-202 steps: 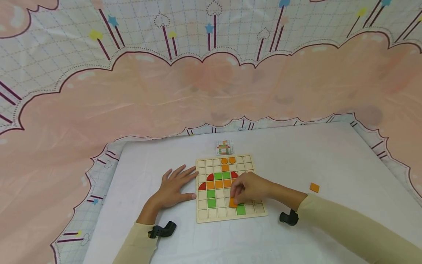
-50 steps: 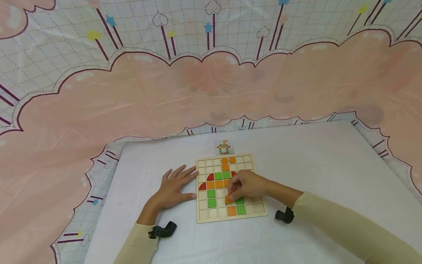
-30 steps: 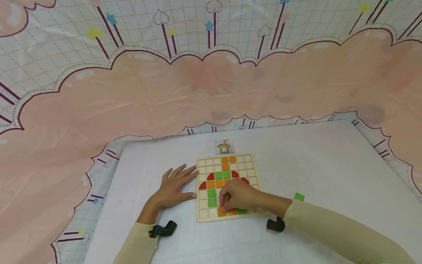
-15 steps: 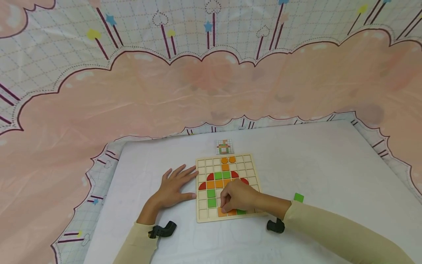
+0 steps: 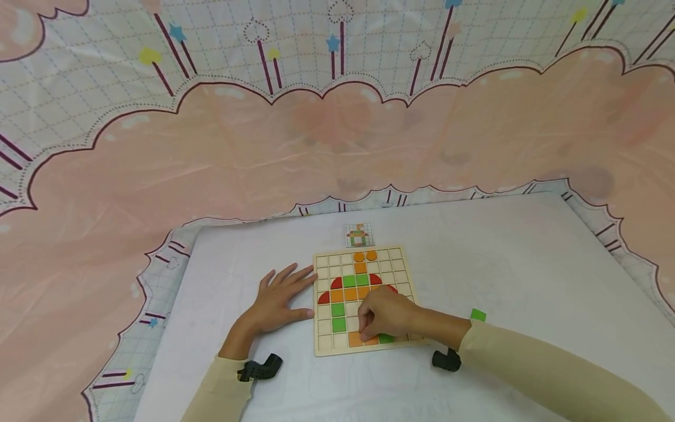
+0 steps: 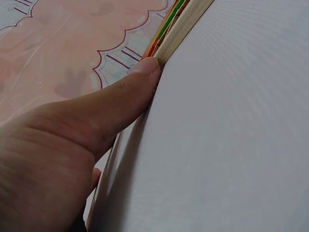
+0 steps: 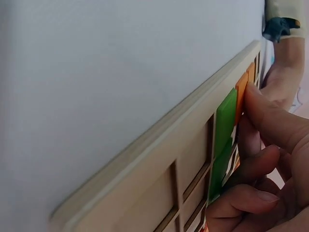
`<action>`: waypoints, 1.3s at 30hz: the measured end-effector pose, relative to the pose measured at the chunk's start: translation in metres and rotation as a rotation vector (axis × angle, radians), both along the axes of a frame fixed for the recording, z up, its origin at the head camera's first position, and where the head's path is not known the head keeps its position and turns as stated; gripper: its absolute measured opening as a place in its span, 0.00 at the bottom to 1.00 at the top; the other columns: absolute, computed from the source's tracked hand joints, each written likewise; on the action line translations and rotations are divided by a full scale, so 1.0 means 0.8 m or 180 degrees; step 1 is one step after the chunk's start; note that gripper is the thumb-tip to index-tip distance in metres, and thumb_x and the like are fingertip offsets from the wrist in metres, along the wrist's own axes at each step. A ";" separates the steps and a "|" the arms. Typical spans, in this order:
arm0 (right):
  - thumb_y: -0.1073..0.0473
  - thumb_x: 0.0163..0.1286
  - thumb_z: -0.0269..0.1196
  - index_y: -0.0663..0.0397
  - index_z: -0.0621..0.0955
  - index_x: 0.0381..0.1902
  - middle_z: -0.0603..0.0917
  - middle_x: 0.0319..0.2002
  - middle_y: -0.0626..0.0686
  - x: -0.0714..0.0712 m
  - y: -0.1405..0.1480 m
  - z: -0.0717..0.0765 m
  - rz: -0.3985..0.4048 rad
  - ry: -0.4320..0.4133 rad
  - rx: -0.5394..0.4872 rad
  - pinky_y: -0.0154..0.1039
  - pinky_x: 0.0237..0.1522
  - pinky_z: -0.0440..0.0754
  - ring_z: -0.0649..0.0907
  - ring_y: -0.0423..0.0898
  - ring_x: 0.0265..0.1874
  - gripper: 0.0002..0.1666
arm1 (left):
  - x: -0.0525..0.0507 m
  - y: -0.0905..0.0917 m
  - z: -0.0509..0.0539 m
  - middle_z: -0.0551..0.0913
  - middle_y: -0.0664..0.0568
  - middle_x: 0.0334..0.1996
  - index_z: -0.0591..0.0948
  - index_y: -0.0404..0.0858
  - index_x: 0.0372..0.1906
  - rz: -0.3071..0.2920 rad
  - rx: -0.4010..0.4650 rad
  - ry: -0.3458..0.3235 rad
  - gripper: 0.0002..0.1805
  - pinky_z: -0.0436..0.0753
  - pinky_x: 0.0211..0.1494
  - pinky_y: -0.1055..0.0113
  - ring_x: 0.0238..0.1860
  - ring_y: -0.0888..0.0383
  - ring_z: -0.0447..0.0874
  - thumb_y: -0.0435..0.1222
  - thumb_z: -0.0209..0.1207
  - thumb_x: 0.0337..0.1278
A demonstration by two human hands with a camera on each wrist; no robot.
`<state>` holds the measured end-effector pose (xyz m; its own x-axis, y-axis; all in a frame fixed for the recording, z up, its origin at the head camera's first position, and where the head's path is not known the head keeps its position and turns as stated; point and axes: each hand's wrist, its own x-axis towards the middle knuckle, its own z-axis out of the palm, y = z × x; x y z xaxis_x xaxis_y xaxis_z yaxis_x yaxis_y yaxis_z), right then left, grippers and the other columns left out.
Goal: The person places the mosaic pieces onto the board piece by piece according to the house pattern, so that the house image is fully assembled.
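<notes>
A wooden grid board (image 5: 324,347) lies on the white table, with green, orange and red tiles set in its cells. My left hand (image 5: 282,296) is spread flat at the board's left side; its thumb (image 6: 145,67) touches the edge. Over the board's lower part is my right hand (image 5: 390,313), fingers curled, thumb tip resting by two orange tiles. The left orange tile (image 5: 355,339) sits in a bottom-row cell. In the right wrist view the thumb (image 7: 258,99) touches an orange tile (image 7: 242,92) beside a green tile (image 7: 224,116). My right hand hides several cells.
A small pattern card (image 5: 360,235) lies beyond the board's far edge. One loose green tile (image 5: 478,315) lies right of the board, partly behind the right forearm. A patterned pink cloth (image 5: 263,158) rises behind the table (image 5: 474,246).
My right hand has set two orange tiles side by side in the bottom row, then slid slightly right. The orange tile formerly lying at the right is gone from there. My left hand stays put.
</notes>
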<state>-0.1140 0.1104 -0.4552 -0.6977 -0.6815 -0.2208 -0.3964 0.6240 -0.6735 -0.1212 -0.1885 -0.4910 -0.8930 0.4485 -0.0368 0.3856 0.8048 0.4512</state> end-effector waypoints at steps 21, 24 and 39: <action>0.57 0.60 0.76 0.37 0.89 0.26 0.83 0.22 0.36 -0.027 0.108 0.011 0.0199 -0.0015 0.0013 0.30 0.30 0.76 0.77 0.35 0.27 0.07 | 0.000 -0.001 -0.005 0.61 0.56 0.81 0.67 0.54 0.77 -0.0022 0.0017 0.0067 0.45 0.40 0.78 0.31 0.83 0.42 0.47 0.59 0.67 0.55; 0.56 0.62 0.75 0.39 0.89 0.30 0.83 0.24 0.35 -0.033 0.135 0.013 0.0300 -0.0056 0.0027 0.29 0.32 0.76 0.76 0.34 0.28 0.04 | 0.000 -0.001 -0.006 0.61 0.55 0.80 0.67 0.54 0.77 -0.0024 0.0009 0.0099 0.45 0.40 0.78 0.31 0.83 0.42 0.48 0.59 0.68 0.55; 0.58 0.53 0.79 0.36 0.87 0.33 0.82 0.30 0.42 -0.045 0.228 0.023 0.0113 -0.0536 0.0534 0.32 0.33 0.77 0.77 0.40 0.32 0.12 | -0.001 -0.003 -0.006 0.60 0.56 0.81 0.67 0.54 0.78 -0.0019 -0.0034 0.0078 0.45 0.39 0.78 0.32 0.83 0.43 0.46 0.59 0.67 0.55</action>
